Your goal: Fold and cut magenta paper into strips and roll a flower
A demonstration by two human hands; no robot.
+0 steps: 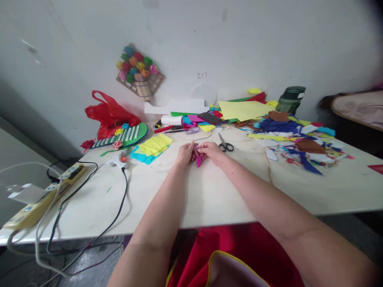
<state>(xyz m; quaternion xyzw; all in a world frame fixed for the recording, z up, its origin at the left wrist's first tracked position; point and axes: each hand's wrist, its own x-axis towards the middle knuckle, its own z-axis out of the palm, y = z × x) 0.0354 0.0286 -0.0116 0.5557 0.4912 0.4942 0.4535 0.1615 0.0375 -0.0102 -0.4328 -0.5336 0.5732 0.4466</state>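
Observation:
Over the middle of the table, my left hand [186, 152] is closed on a small gathered piece of magenta crepe paper [198, 160]. On its other side my right hand [210, 151] pinches at the same piece, the fingers of both hands almost meeting. A thin purple thread [206, 137] seems to run from the fingers toward the back of the table; where it ends in my grip is hidden. Just right of my right hand lie scissors with black handles [226, 147]. Yellow crepe paper [154, 144] rests on blue sheets [146, 157] left of my left hand.
A glue gun [119, 160] with a black cord lies left, near a power strip [48, 195]. Behind it are a green woven board [131, 135] and red bag [110, 113]. Paper scraps [299, 139] heap at right below a green bottle [291, 99].

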